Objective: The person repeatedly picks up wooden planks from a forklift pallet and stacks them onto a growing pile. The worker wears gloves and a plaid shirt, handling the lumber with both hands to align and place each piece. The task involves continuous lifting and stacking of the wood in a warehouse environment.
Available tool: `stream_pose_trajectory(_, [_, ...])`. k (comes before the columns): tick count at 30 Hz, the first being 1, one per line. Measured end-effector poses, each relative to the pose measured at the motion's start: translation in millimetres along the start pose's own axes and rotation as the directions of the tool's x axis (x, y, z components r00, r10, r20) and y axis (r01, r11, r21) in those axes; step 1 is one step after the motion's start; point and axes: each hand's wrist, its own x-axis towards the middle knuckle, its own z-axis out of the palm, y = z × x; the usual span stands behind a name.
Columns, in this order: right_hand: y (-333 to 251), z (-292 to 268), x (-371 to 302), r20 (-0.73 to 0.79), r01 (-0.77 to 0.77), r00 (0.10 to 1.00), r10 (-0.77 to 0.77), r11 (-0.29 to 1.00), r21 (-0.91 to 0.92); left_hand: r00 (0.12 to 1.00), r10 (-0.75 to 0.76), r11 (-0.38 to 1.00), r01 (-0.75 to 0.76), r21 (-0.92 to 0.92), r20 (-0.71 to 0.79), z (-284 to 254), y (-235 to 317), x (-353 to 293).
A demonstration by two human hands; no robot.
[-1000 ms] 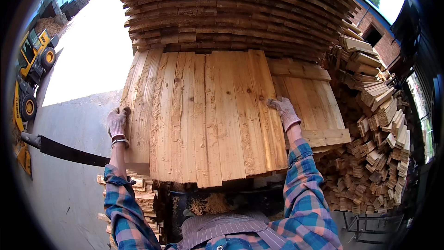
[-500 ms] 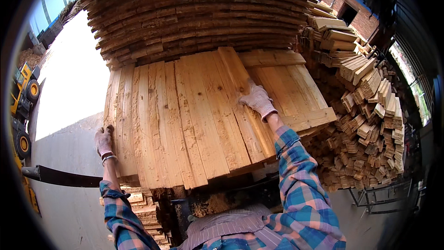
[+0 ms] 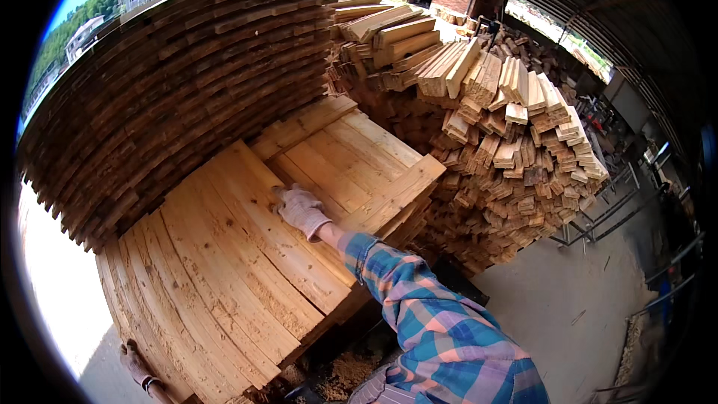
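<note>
A row of sawn planks [image 3: 202, 262] lies side by side across a wooden panel [image 3: 340, 161], whose boards and cross battens show at the right. My right hand [image 3: 301, 211], in a pale knitted glove, rests on the row's rightmost plank [image 3: 262, 179]. Its fingers are bent over the wood and its palm is at the plank's right edge. At the near left, my left hand [image 3: 134, 363], also gloved, curls over the outer edge of the leftmost plank [image 3: 153, 355]. The underside of its grip is hidden. Sawdust dots the planks.
A tall stack of wooden panels [image 3: 172, 90] stands right behind the row. To the right rises a big heap of short cut boards [image 3: 493, 150]. Dark metal racks [image 3: 606, 209] stand on the concrete floor [image 3: 553, 329] beyond it, under a shed roof [image 3: 598, 0].
My view has swung to the right, so the planks and both hands appear further left and lower. Both hands are still at the same outer planks. The yellow vehicle has left the view.
</note>
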Motion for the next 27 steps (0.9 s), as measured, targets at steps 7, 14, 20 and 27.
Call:
stream_pose_trajectory(7, [8, 1, -21, -0.005, 0.063, 0.998, -0.063, 0.996, -0.059, 0.999, -0.035, 0.935, 0.026, 0.353, 0.021, 7, 11, 37])
stream_pose_trajectory(14, [131, -6, -194, -0.306, 0.236, 0.939, -0.159, 0.943, 0.234, 0.915, 0.385, 0.373, -0.274, 0.887, 0.121, 53, 65, -23])
stream_pose_trajectory(20, [292, 25, -296, 0.040, -0.115, 0.993, 0.108, 0.897, 0.427, 0.867, 0.365, 0.931, -0.332, -0.154, 0.339, 241, 221, -104])
stream_pose_trajectory(27, [443, 75, -319, 0.351, -0.192, 0.934, 0.070, 0.925, 0.327, 0.613, 0.427, 0.903, -0.252, -0.347, 0.665, 557, 403, -287])
